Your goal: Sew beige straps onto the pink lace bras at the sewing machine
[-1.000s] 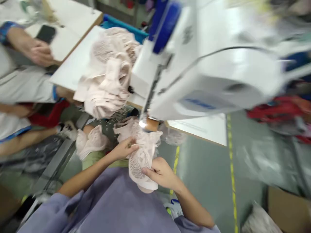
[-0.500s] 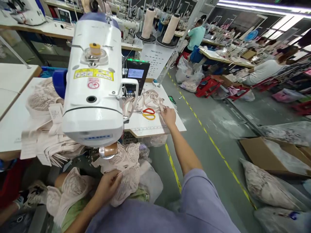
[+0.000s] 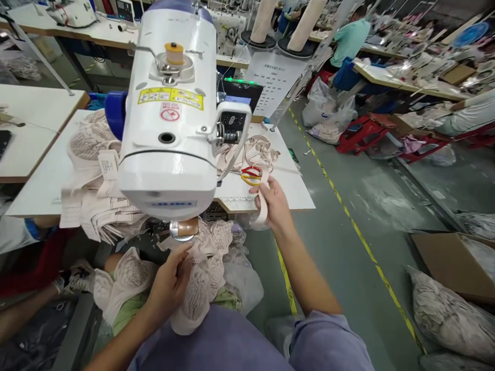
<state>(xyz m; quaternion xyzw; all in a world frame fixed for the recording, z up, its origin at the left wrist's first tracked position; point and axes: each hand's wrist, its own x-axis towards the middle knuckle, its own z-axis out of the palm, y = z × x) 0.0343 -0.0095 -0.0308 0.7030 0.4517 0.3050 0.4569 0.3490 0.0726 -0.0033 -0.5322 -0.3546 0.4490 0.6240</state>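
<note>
My right hand is closed on a beige strap, which hangs down in a loop at the table's front edge. Just behind it lie scissors with red and yellow handles and a pile of beige straps. My left hand pinches the edge of a beige lace bra draped over my lap. Above that bra hangs the white sewing machine head, its lower metal and brown end close to the fabric. My left fingertips are partly hidden.
Left of the machine, a stack of beige bras overhangs the white table. Another bra rests by my left knee. Thread cones stand behind. Stuffed bags and a cardboard box sit on the floor at right.
My right hand has lifted a strap from beside the scissors and drawn it toward me. My left hand stays on the bra, slightly higher up. The view has shifted.
</note>
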